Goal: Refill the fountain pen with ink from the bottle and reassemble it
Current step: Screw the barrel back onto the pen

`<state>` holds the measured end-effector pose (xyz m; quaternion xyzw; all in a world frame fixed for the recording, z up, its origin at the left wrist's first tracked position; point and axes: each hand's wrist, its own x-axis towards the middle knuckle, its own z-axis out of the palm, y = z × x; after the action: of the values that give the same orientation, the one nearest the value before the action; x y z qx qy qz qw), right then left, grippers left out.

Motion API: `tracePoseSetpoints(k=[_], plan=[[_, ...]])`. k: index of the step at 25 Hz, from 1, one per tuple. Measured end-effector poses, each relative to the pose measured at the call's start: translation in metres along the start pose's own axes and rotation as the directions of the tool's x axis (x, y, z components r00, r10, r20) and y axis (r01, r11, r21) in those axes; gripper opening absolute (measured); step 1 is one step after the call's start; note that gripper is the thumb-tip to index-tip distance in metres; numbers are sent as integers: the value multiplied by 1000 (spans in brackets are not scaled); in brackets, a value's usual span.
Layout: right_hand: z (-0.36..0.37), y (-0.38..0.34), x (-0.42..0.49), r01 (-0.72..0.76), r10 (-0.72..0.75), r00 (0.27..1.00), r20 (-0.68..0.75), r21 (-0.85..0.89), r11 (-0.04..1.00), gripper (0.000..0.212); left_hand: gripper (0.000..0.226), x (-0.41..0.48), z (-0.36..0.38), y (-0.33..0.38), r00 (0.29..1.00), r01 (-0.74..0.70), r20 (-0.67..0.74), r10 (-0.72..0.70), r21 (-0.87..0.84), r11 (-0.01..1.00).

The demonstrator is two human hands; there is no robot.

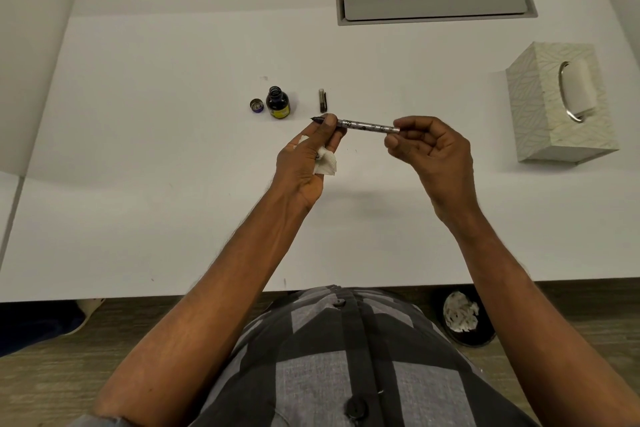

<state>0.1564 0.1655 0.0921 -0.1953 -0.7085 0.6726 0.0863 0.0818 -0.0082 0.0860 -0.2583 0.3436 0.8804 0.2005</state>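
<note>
A: Head view, only one on record. Fountain pen (367, 125) held level above the table (173, 184), nib end to the person's left, near the ink bottle (277, 103).

B: Grips?

A: Left hand (304, 163), grip pinching the section just behind the nib, with a crumpled tissue (325, 165) tucked under the remaining fingers. Right hand (429, 149), grip pinching the tail of the patterned barrel between thumb and fingertips.

B: Reason for a hold at both ends?

A: Judgement: one hand steadies the nib section while the other turns the barrel on its thread, so the step in hand is likely reassembly after filling. Cannot tell from this view whether the thread is fully home. Tissue probably kept ready for wiping stray ink.

B: Surroundings?

A: Bottle stands open, its cap (256, 105) just beside it on the left. Pen cap (323, 101) lies on the table right of the bottle, beyond the left hand, apart from the pen. Tissue box (554, 107) far right; grey cable hatch (436, 0) at the back; bin (464, 317) with used tissue on the floor.

B: Obstructions?

A: Nothing between the hands and the pen cap. Open bottle close to the nib end, a knock-over risk when reaching.
</note>
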Motion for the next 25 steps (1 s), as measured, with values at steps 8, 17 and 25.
tracePoseSetpoints(k=[8, 17, 25], plan=[[3, 2, 0, -3, 3, 1000, -7, -74, 997, 24, 37, 1, 2, -3, 999, -35, 7, 35, -19, 999], [2, 2, 4, 28, -26, 1000, 17, -79, 996, 21, 35, 3, 0, -4, 999, -32, 10, 32, -19, 999], [3, 1, 5, 46, -47, 999, 0, -112, 993, 27, 38, 6, -2, -7, 999, -43, -3, 43, 5, 999]])
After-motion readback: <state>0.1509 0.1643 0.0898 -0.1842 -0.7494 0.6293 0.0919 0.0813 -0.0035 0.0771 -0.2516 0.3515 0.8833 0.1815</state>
